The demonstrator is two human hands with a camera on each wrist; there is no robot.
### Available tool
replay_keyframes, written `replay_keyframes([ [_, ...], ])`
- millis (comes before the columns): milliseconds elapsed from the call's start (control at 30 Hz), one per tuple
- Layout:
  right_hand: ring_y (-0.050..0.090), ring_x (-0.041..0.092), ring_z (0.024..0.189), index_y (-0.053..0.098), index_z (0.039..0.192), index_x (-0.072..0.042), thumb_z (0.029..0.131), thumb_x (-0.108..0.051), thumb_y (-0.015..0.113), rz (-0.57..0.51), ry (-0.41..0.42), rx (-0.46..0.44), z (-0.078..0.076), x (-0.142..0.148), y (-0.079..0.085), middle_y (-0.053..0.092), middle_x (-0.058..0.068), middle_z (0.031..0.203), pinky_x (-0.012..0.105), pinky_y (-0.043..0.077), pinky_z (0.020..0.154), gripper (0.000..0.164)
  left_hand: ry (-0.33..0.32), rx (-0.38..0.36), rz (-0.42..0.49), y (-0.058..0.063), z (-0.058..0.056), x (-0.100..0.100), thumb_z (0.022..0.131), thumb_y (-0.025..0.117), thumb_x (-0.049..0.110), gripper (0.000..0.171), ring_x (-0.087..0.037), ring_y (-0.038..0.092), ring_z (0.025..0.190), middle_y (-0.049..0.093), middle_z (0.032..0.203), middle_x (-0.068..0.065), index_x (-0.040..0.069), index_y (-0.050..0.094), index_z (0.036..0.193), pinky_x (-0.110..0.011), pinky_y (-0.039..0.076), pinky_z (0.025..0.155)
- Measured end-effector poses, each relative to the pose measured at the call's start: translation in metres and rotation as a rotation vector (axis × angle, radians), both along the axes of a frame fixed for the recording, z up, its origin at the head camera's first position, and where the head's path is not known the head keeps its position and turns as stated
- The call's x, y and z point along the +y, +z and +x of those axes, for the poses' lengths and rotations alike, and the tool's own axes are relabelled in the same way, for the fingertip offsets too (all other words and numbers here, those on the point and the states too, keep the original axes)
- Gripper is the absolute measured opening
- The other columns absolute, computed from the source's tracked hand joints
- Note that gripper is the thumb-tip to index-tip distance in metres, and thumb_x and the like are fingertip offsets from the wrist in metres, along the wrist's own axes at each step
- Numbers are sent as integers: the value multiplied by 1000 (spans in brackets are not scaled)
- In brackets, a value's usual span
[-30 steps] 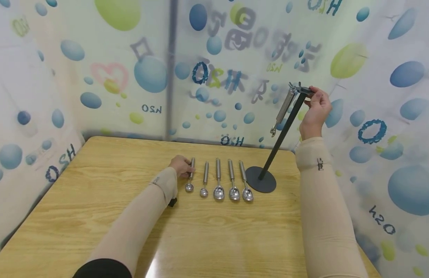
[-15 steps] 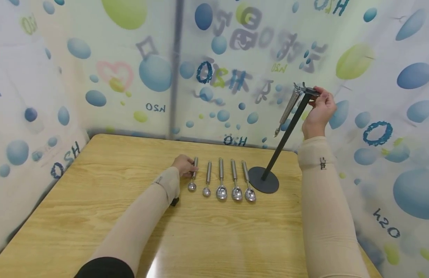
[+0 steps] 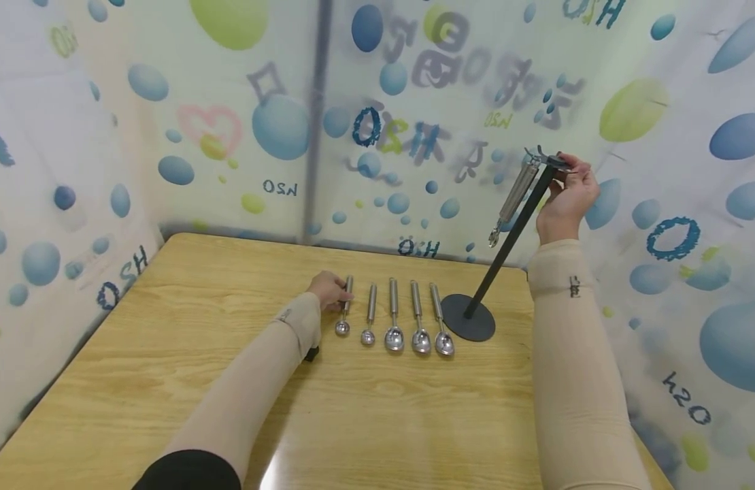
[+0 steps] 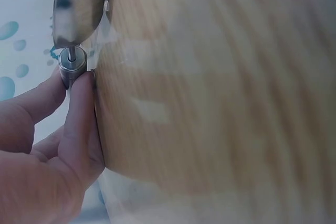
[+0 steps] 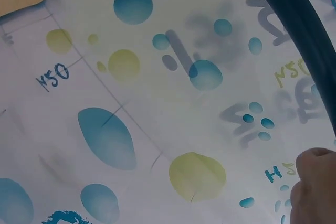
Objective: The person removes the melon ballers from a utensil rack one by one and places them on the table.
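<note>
At the left end of a row of metal scoops, my left hand (image 3: 328, 290) pinches the handle of a small round-bowled scoop (image 3: 343, 328) that lies on the table. In the left wrist view, thumb and fingers (image 4: 80, 103) meet on that scoop's steel handle (image 4: 73, 65), below its shiny bowl (image 4: 79, 9). My right hand (image 3: 568, 199) grips the top of a dark stand (image 3: 502, 255) with hooks. From one hook hangs a steel-handled utensil (image 3: 517, 194), its small head pointing down. The stand's pole (image 5: 299, 35) crosses the right wrist view above the right hand (image 5: 316, 187).
Right of the held scoop lie another small scoop (image 3: 368, 337) and three larger oval ones, including one (image 3: 444, 344) close to the stand's round base (image 3: 468, 318). A patterned curtain (image 3: 230, 170) rises behind the wooden table (image 3: 377, 422).
The whole head view has shifted slightly, so things sit further right. The hanging utensil has turned a little on its hook. Both hands keep their places on the scoop and the stand.
</note>
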State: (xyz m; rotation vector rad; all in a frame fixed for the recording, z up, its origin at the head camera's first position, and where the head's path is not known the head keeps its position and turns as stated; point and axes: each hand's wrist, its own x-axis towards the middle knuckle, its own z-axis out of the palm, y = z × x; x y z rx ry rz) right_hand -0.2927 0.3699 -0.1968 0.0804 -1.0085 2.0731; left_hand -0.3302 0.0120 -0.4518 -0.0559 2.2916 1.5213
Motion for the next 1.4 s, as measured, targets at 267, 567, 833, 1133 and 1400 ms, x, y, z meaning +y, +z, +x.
replay_keyframes([
  [267,51,22,70,56,116,-10,108,-32,38,-65,76,3,1,-2,-8,58,4,107,32,45,59,29,4,-22,3,-7,-5,3,92,75,2,51,-29,67,103,63,123,-21,-6,56,138,-33,61,77],
  [567,41,18,53,58,110,-13,110,-36,36,-33,-4,-75,-2,-9,-10,53,4,105,27,40,53,32,-4,-36,0,-5,-5,6,91,76,3,54,-27,67,99,64,122,-19,-5,55,140,-31,61,73],
  [833,32,20,52,49,99,-11,111,-32,30,-113,93,-31,-3,-12,0,53,3,106,29,33,47,31,-18,-6,14,-3,-8,2,91,76,4,54,-27,67,95,61,126,-21,-6,54,140,-32,61,74],
  [1133,29,21,50,53,95,-9,108,-39,29,-143,198,-1,-3,-16,0,50,7,79,30,29,45,40,-22,-1,2,-4,-9,-2,92,75,4,54,-27,67,96,61,128,-21,-6,54,141,-32,61,73],
  [1400,20,19,46,53,81,-5,106,-49,29,-194,296,39,-7,-20,4,32,6,56,31,26,43,55,-15,0,9,-1,-10,-4,92,75,4,53,-26,67,96,61,127,-20,-6,54,140,-32,61,73],
])
